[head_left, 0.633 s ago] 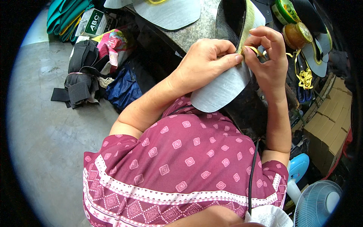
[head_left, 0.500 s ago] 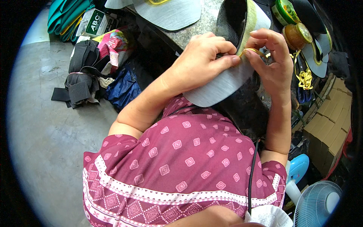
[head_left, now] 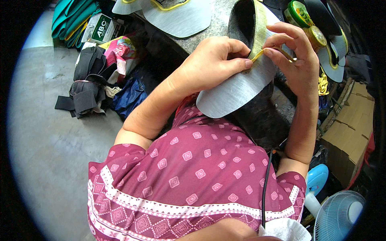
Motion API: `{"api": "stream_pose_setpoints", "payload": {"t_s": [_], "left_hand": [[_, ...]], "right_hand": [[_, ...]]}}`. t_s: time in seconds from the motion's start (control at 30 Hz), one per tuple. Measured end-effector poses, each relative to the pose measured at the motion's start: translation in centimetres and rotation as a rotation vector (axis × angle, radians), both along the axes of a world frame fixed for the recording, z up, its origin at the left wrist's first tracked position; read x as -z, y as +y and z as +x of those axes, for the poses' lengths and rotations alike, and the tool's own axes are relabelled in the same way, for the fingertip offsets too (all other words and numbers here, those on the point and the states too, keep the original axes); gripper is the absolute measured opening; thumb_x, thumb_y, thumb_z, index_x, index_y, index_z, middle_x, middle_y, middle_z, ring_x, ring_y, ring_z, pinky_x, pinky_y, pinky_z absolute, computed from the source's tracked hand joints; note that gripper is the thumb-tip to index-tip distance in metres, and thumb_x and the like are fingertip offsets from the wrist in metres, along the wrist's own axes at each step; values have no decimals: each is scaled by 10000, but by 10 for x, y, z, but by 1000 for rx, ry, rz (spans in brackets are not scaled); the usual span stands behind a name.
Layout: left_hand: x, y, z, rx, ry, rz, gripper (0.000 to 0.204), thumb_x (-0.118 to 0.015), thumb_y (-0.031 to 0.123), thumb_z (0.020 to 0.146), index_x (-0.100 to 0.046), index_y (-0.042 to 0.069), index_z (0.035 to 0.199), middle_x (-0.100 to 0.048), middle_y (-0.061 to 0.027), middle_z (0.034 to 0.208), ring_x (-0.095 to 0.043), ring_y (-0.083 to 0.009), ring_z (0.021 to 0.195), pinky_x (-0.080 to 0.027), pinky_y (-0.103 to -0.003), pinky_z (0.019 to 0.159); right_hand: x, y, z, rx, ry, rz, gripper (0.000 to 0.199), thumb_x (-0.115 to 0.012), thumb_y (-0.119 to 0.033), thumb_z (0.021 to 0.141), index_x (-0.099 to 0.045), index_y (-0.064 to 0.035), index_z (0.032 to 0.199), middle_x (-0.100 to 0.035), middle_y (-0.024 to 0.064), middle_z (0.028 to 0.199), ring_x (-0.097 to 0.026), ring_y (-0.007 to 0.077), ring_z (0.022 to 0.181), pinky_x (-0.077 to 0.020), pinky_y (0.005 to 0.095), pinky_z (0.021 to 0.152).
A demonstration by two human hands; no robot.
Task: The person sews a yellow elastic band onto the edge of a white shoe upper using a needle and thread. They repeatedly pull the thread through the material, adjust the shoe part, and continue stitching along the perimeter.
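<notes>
A grey, round-ended flat piece (head_left: pixel 237 92) sits under my hands, joined to a curved black-lined band (head_left: pixel 260 26) with a yellowish-green outer face. At the seam between them my left hand (head_left: pixel 217 60) pinches the edge, thumb on top and fingers bent. A narrow yellow strip (head_left: pixel 258 55) runs from that edge to my right hand (head_left: pixel 295 56). There the thumb and index finger hold it taut, while the other fingers curl loosely above. The strip's far end passes behind the right fingers, partly hidden.
More grey pieces with yellow-edged cutouts (head_left: pixel 181 22) lie on the worn worktable. To the right are a green-lidded jar (head_left: pixel 298 14), an amber container (head_left: pixel 315 37), a bundle of yellow strips (head_left: pixel 323 84), a cardboard box (head_left: pixel 350 124) and a fan (head_left: pixel 337 217). Black fabric scraps (head_left: pixel 86 92) sit left.
My right hand has moved slightly right and down, drawing the yellow strip out straighter from the edge. The left hand still pinches the seam. The grey piece has shifted a little.
</notes>
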State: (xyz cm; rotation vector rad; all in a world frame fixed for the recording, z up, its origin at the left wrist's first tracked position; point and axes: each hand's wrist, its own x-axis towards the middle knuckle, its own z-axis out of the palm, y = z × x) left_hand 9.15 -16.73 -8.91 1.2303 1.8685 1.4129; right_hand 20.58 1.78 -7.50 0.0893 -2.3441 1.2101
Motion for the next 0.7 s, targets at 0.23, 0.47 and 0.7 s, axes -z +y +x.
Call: {"api": "stream_pose_setpoints", "payload": {"t_s": [0.23, 0.47, 0.7], "left_hand": [[-2, 7, 2, -14, 139, 46, 234, -700, 222, 820, -717, -2, 886, -667, -191, 757, -662, -306, 701, -511, -379, 653], [0, 5, 5, -7, 181, 38, 180, -699, 176, 867, -691, -2, 890, -611, -68, 788, -578, -159, 761, -448, -290, 716], [6, 9, 7, -24, 107, -10, 181, -675, 173, 875, -683, -5, 908, -599, -77, 788, -579, -160, 745, -451, -302, 693]], "right_hand": [[-14, -3, 0, -248, 42, -217, 441, -702, 79, 797, -554, 5, 1206, -671, 65, 930, -660, 124, 865, -512, 260, 799], [9, 2, -8, -15, 156, -157, 401, -722, 74, 804, -556, -25, 1155, -664, 62, 1001, -675, 127, 898, -526, 257, 812], [19, -1, -8, 20, 210, -168, 382, -729, 67, 800, -558, -34, 1126, -649, 40, 1025, -673, 116, 903, -530, 248, 804]]}}
